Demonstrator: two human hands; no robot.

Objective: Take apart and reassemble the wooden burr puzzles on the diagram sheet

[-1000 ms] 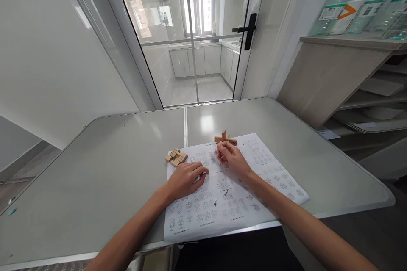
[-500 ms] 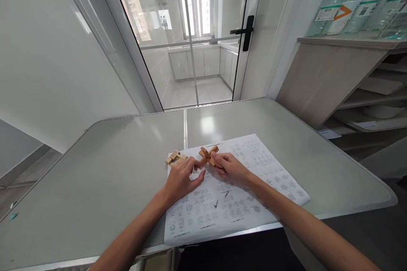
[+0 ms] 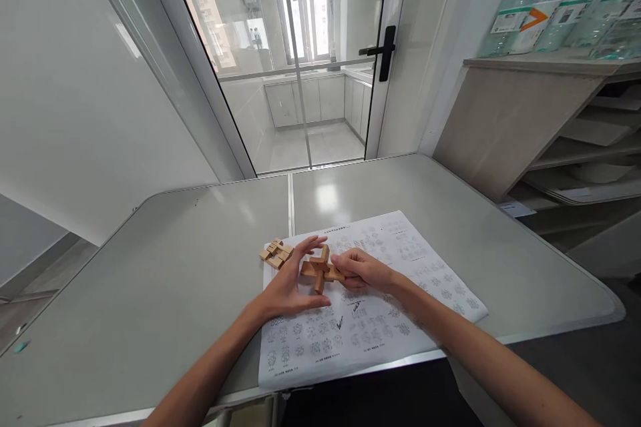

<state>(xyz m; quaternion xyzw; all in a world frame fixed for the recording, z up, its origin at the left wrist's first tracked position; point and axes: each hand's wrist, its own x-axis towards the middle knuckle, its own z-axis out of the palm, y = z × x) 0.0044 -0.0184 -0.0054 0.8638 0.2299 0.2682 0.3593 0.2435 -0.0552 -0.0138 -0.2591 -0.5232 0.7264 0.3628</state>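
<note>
A reddish-brown wooden interlocking puzzle (image 3: 320, 268), built of crossed bars, is held over a printed sheet. My right hand (image 3: 364, 271) pinches the bar at its right end. Around the puzzle's left side curves my left hand (image 3: 289, 285), thumb and fingers spread wide; whether it touches the wood I cannot tell. The printed sheet (image 3: 380, 337) carries rows of small line diagrams and a few handwritten marks. Just left of my left hand, several paler notched wooden pieces (image 3: 276, 253) lie together at the sheet's upper left corner.
A grey table (image 3: 210, 240) with a seam extends beneath the sheet. Beyond it stands a glass door with a black handle (image 3: 384, 52). At right, a shelf unit (image 3: 525, 107) bears large clear plastic bottles (image 3: 565, 10). A small green bit (image 3: 21, 347) lies at the table's left edge.
The puzzle has come nearer and turned, so its crossed bars show more fully. My left hand has opened wide around it, while the right keeps its pinch. The camera view has shifted slightly.
</note>
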